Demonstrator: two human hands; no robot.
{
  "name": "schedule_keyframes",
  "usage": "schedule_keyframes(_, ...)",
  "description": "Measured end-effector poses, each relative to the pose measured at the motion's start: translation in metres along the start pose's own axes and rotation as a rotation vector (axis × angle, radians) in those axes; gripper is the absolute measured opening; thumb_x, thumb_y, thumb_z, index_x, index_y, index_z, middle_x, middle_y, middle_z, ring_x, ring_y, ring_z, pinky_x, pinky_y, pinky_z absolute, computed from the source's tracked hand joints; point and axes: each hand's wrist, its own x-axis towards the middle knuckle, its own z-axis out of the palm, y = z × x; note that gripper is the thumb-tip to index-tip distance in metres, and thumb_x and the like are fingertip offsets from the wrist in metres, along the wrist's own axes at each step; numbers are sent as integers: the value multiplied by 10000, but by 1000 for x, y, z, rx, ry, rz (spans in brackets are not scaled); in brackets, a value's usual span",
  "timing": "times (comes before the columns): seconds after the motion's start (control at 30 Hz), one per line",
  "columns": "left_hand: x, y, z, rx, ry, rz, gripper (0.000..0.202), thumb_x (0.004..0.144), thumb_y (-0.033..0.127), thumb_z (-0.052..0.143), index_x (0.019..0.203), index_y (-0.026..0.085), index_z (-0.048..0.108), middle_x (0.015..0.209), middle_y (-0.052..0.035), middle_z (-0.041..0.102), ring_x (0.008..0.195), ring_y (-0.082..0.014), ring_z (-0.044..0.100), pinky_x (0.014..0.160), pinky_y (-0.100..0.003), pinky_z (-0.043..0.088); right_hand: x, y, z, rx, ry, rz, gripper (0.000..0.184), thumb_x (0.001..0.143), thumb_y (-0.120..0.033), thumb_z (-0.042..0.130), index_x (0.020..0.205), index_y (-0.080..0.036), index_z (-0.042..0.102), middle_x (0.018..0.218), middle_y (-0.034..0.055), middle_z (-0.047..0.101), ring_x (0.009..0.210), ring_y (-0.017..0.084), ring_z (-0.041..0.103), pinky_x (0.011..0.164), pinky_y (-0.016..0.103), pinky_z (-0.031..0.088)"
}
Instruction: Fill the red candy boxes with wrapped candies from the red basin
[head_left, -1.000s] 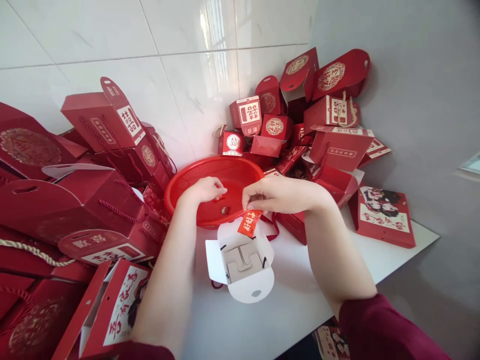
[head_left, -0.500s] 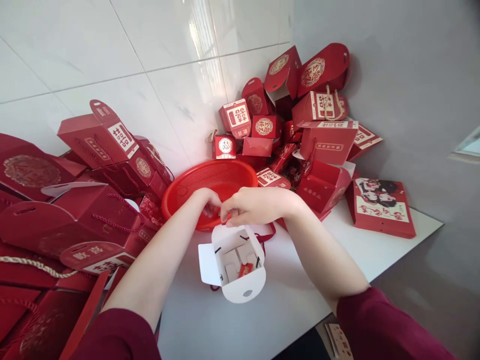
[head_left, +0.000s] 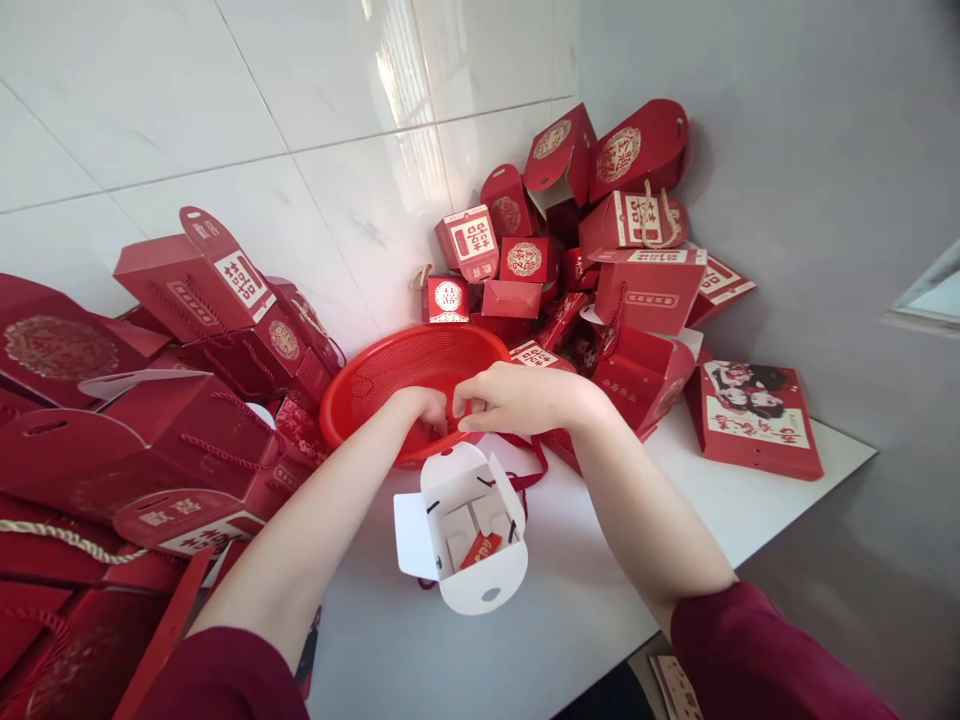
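Note:
An open gift box [head_left: 463,528] with a white inside stands on the white table [head_left: 570,600] just in front of me. A small red packet [head_left: 480,549] lies inside it. Behind the box sits a round red plastic basket [head_left: 375,375]. My left hand [head_left: 420,410] and my right hand [head_left: 506,398] meet at the basket's near rim, fingers curled down into it. What the fingers pinch is hidden.
Piles of red gift boxes with gold emblems crowd the left side [head_left: 150,400] and the back right corner [head_left: 607,240]. A flat red box with a printed picture [head_left: 754,418] lies at the right. Tiled wall is behind; the table edge runs along the right front.
The red packet that my right hand held above the open box now lies inside it. Both hands have moved back to the basket and dipped into it.

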Motion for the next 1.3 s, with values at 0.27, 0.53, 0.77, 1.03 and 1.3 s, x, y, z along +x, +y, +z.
schedule_keyframes(0.27, -94, 2, -30, -129, 434, 256, 316, 800, 438, 660, 998, 200, 724, 962, -37, 745, 871, -196, 662, 742, -257, 486, 7, 15, 0, 48, 258, 30, 180, 888, -252, 584, 1035, -195, 670, 921, 39, 723, 790, 169, 659, 678, 264, 457)
schedule_keyframes(0.53, -147, -2, 1, -521, 425, 419, 285, 810, 441, 703, 804, 160, 749, 632, -12, 659, 569, -120, 562, 562, -223, 435, 9, -4, 9, 202, 380, -382, 472, 814, -153, 711, 1263, -244, 596, 1188, 28, 686, 1077, 177, 636, 885, 303, 507)
schedule_keyframes(0.77, -126, -15, 6, -823, 448, 466, 299, 888, 415, 635, 852, 152, 772, 826, -82, 769, 744, -149, 684, 710, -242, 515, 39, -1, 30, 115, 585, -342, 151, 874, -177, 668, 1024, -183, 681, 1003, 36, 712, 905, 166, 650, 839, 298, 499)
schedule_keyframes(1.03, -118, -20, 11, -963, 464, 381, 320, 784, 474, 753, 817, 156, 740, 815, -58, 759, 786, -170, 719, 755, -271, 544, 56, 2, 51, -33, 714, -345, 125, 893, -214, 615, 1000, -202, 676, 1043, 68, 668, 951, 190, 630, 830, 311, 512)
schedule_keyframes(1.3, -124, -17, 11, -917, 478, 293, 299, 756, 458, 759, 743, 162, 719, 766, -50, 753, 704, -175, 723, 672, -263, 509, 69, 3, 66, 44, 799, -351, 84, 845, -193, 599, 888, -210, 669, 992, 54, 645, 884, 173, 639, 791, 299, 527)
